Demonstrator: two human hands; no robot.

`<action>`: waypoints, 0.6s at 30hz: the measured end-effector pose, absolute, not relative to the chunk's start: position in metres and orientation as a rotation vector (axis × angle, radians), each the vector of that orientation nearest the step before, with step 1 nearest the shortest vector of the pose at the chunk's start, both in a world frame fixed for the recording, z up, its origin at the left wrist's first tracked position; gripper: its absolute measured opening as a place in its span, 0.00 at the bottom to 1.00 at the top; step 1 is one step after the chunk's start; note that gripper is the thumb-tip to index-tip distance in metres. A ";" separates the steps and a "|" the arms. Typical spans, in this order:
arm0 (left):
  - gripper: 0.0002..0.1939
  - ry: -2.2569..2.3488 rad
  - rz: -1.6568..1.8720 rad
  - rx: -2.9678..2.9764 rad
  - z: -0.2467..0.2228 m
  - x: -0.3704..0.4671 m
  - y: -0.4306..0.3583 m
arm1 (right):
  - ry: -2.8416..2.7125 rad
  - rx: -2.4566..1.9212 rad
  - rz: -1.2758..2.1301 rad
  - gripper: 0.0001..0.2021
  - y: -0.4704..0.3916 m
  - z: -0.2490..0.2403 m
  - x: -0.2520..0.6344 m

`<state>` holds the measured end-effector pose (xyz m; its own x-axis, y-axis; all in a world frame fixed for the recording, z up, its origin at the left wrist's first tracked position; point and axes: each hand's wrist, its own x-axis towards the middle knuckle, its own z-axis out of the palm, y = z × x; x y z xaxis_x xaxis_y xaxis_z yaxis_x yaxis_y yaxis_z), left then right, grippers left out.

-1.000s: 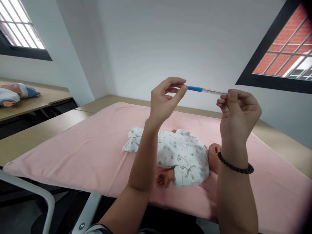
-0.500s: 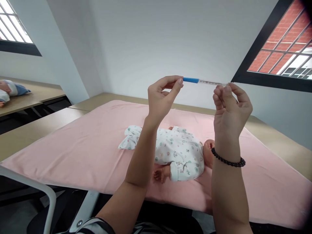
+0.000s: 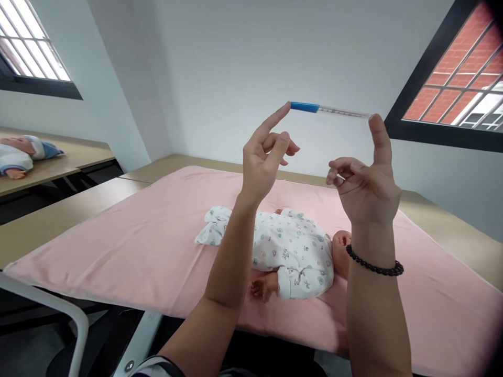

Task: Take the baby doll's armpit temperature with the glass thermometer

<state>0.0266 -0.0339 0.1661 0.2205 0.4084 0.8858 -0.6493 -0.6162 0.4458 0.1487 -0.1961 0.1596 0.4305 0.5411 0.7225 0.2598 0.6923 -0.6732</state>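
Observation:
A glass thermometer with a blue end is held up level against the white wall, balanced between my two index fingertips. My left hand presses the blue end with its index finger, the thumb and other fingers curled below. With its index finger raised, my right hand presses the clear tip; its thumb and other fingers are loosely bent, off the thermometer. Below my arms a baby doll in a white patterned suit lies on its back on a pink cloth. My right forearm hides part of its head.
The pink cloth covers most of a wooden table set against the wall. Another doll lies on a table at the far left. A white metal frame is at the lower left, and a barred window at the right.
Both hands have changed from a thumb-and-finger pinch to index fingertips on the ends of the thermometer. The thermometer is slightly higher, and the view has shifted a little.

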 end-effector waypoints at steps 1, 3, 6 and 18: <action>0.23 -0.235 1.522 1.642 0.166 0.026 -0.034 | -1.179 -0.823 0.222 0.39 -0.197 0.159 0.149; 0.24 -0.257 1.489 1.648 0.166 0.025 -0.035 | -1.233 -0.813 0.249 0.44 -0.198 0.159 0.149; 0.25 -0.288 1.467 1.629 0.165 0.024 -0.036 | -1.279 -0.810 0.271 0.48 -0.199 0.159 0.148; 0.24 -0.245 1.495 1.591 0.166 0.025 -0.035 | -1.153 -0.871 0.249 0.54 -0.196 0.162 0.142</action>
